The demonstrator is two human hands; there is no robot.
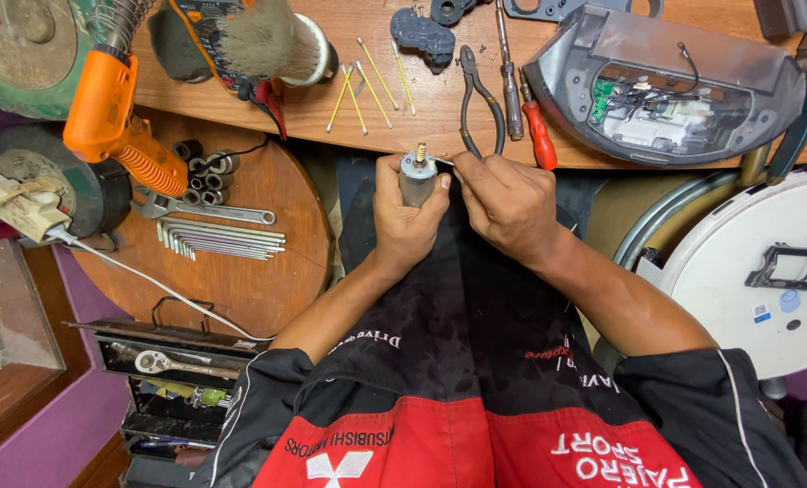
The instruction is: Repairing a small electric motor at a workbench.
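at centre frame the left hand (406, 217) is clamped around a small grey motor (416, 176), brass gear up. the right hand (503, 201) pinches something thin at its top edge. best done by bracing both wrists, pliers (478, 101) just above.

My hands (458, 203) sit just below the bench edge, and the way forward is crowded: pliers (478, 99) and a red-handled screwdriver (539, 134) lie directly ahead, cotton swabs (367, 86) to the left of them. The grey housing (670, 86) blocks the right. A bare strip of bench (440, 122) opens between swabs and pliers. Leftward, the round wooden board (241, 280) has free surface below the hex keys (218, 240).
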